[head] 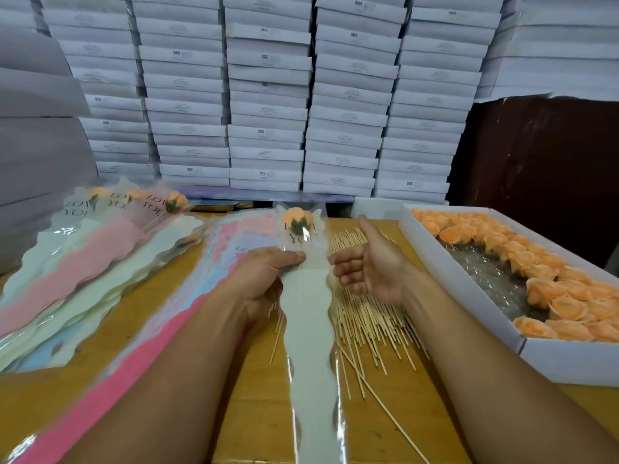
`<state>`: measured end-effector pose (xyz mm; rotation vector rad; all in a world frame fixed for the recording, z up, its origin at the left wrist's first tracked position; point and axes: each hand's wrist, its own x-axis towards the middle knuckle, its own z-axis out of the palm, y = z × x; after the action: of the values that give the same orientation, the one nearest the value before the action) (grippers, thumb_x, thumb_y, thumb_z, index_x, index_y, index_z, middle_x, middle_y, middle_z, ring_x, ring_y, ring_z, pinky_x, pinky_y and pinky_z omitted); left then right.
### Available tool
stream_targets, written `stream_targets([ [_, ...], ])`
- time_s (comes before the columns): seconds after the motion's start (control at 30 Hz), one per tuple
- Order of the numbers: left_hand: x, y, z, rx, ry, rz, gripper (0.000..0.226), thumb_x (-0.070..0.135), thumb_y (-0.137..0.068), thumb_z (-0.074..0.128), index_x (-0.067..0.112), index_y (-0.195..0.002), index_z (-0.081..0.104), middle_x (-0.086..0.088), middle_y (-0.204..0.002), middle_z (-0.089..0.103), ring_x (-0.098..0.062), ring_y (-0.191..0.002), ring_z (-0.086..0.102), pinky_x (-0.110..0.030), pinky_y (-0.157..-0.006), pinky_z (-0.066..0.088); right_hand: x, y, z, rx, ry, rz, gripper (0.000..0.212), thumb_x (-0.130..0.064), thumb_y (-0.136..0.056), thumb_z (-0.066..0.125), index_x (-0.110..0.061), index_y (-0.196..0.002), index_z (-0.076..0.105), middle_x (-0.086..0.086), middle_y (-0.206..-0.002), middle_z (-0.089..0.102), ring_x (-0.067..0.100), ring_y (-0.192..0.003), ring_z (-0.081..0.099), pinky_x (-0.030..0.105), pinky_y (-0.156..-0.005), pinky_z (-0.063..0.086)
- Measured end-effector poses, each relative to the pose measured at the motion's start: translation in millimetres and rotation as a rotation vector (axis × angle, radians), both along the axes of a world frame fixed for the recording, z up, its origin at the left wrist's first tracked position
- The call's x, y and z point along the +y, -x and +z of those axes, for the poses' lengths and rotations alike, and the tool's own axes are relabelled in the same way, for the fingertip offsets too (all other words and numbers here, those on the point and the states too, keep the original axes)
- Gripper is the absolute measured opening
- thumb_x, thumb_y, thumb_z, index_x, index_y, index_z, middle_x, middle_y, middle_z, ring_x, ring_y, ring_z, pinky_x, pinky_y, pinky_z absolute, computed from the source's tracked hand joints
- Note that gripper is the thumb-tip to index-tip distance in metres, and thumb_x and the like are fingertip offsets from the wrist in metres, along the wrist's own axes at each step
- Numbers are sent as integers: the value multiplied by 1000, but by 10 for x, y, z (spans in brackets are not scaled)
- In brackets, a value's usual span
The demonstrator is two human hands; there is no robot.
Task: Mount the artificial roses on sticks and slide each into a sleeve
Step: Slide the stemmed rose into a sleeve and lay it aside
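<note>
Long white-and-clear plastic sleeve point(310, 329) lies lengthwise on wooden worktop point(258, 396), between hands. Left hand point(264, 279) pinches its left edge; right hand point(371, 266) relaxed, holding nothing, just beside right edge. Peach artificial rose point(297, 216) (on thin stick) sits inside sleeve's far end, beyond both hands.

Packing stockroom: wall of stacked white cartons point(268, 95), wooden worktable point(254, 396), bulk box of roses point(469, 296).

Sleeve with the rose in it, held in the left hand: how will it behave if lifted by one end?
The sleeve is thin film with a wavy paper liner, so it is probably floppy and light. The stick inside may stiffen it somewhat. Its glossy edges look slippery, and the left hand pinches it near the rose.
</note>
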<state>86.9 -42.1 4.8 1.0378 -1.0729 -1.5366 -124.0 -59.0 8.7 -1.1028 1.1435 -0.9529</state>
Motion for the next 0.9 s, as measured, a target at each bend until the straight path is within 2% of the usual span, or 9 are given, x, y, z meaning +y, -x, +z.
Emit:
stream_targets([
  [0.1, -46, 6, 79, -38, -20, 55, 46, 8, -90, 69, -14, -128, 56, -29, -118, 67, -43, -108, 66, -54, -103, 47, 125, -111, 65, 92, 24, 202, 59, -71, -81, 64, -13, -77, 75, 10, -75, 67, 19, -60, 61, 23, -41, 41],
  [0.17, -93, 13, 114, -53, -33, 85, 42, 8, -91, 68, -11, -128, 58, -27, -117, 69, -43, -114, 64, -55, -105, 44, 200, -178, 71, 139, 48, 304, 37, -51, -75, 79, -15, -81, 76, 9, -78, 67, 16, -61, 60, 20, -41, 39],
  [0.23, -107, 28, 146, -60, -52, 109, 34, 6, -92, 66, -9, -123, 62, -24, -113, 71, -42, -112, 65, -57, -101, 49, 252, -227, 71, 167, 42, 352, 29, -34, -76, 80, -8, -89, 76, 9, -80, 69, 14, -59, 58, 18, -41, 37],
  [0.33, -132, 44, 160, -79, -72, 139, 26, 5, -93, 65, -6, -116, 65, -22, -107, 74, -37, -98, 71, -55, -97, 53, 283, -256, 84, 194, 11, 388, 24, -22, -80, 76, -3, -92, 71, 9, -80, 72, 12, -57, 60, 16, -40, 36],
  [0.47, -195, 27, 177, -95, -75, 157, 17, 7, -92, 68, -1, -107, 68, -15, -93, 76, -26, -74, 72, -33, -64, 59, 268, -235, 82, 187, 1, 467, 32, -22, -76, 78, 2, -97, 71, 14, -89, 74, 14, -60, 65, 15, -40, 39],
  [0.6, -264, -62, 254, -114, -72, 191, 6, 9, -91, 70, 4, -91, 67, -6, -67, 74, -15, -48, 66, -19, -40, 46, 284, -212, 100, 183, -12, 657, 10, -12, -86, 72, -2, -88, 72, 10, -82, 75, 9, -53, 66, 13, -38, 42],
  [0.73, -346, -204, 338, -105, -64, 241, 6, 10, -91, 71, 5, -91, 66, -5, -68, 75, -15, -53, 69, -17, -42, 49, 317, -248, 105, 179, -6, 835, 17, -4, -90, 63, -4, -79, 76, 16, -78, 71, 7, -47, 63, 13, -37, 42],
  [0.8, -368, -243, 364, -92, -62, 249, 5, 8, -91, 70, 5, -90, 66, -6, -68, 75, -15, -53, 71, -20, -44, 53, 329, -309, 81, 185, -1, 846, 25, -4, -92, 60, -8, -72, 75, 10, -71, 73, 6, -43, 61, 12, -36, 41],
  [0.9, -401, -254, 393, -41, -61, 242, 8, 6, -92, 68, 3, -99, 66, -8, -75, 76, -18, -59, 73, -26, -47, 55, 326, -372, 46, 170, 1, 786, 15, -5, -91, 62, -2, -79, 70, 7, -71, 74, 7, -47, 64, 12, -37, 41],
])
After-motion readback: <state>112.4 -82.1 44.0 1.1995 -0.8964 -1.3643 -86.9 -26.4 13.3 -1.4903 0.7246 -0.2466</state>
